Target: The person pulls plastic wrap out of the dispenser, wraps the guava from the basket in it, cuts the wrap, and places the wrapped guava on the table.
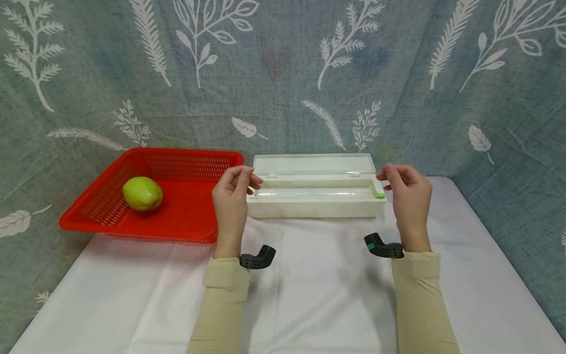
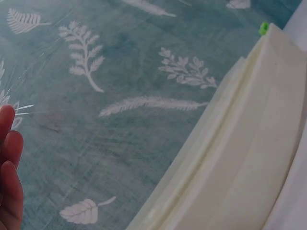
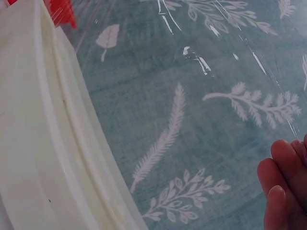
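Between my two hands stretches a sheet of clear plastic wrap (image 1: 318, 172), its glossy creases catching light in the right wrist view. My left hand (image 1: 231, 206) pinches its left end between thumb and fingers. The right end is pinched by my right hand (image 1: 411, 201). Both hands are raised over the ends of a white wrap dispenser box (image 1: 314, 209), whose lid (image 1: 314, 162) stands up at the back. Inside lies a shiny wrap roll (image 1: 314, 192). A small green piece (image 1: 380, 195) sits at the box's right end. Curled fingertips (image 3: 276, 165) show in the right wrist view.
Left of the box, a red perforated plastic basket (image 1: 190, 211) holds one yellow-green fruit (image 1: 142, 193). Its right side is close to my left hand. A white cloth (image 1: 309, 285) covers the table. Behind hangs a blue-grey curtain (image 1: 283, 98) with a white leaf pattern.
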`<state>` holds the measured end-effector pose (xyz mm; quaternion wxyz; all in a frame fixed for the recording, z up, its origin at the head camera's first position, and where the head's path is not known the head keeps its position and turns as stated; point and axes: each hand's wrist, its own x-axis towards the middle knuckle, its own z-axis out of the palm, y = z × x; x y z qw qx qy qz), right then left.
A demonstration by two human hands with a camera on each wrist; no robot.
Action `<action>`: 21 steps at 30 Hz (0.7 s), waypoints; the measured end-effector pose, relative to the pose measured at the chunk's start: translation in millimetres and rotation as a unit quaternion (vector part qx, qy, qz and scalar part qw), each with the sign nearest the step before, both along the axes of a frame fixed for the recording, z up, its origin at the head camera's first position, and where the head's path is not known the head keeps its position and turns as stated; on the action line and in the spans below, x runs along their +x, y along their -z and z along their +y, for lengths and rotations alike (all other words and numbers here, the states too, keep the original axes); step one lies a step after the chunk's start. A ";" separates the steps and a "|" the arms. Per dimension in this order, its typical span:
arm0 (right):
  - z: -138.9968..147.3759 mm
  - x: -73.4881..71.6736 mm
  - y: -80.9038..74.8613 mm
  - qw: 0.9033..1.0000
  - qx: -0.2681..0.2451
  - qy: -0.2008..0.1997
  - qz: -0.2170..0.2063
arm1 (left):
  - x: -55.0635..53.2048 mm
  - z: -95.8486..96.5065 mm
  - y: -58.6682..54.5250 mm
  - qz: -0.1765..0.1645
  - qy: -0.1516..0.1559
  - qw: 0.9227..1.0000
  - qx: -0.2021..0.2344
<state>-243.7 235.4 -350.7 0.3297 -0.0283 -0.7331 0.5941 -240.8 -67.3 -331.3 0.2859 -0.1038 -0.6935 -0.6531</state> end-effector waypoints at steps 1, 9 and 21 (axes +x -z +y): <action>0.3 0.2 -0.2 1.000 0.000 0.000 0.004 | 0.3 0.1 -0.5 0.001 0.000 1.000 -0.001; -0.2 3.4 -3.9 1.000 0.004 0.001 0.017 | 1.1 -0.6 -1.9 0.010 0.005 1.000 0.006; -0.7 9.1 -11.4 0.996 -0.055 -0.040 0.065 | 8.3 -0.2 -10.9 0.010 -0.001 1.000 0.012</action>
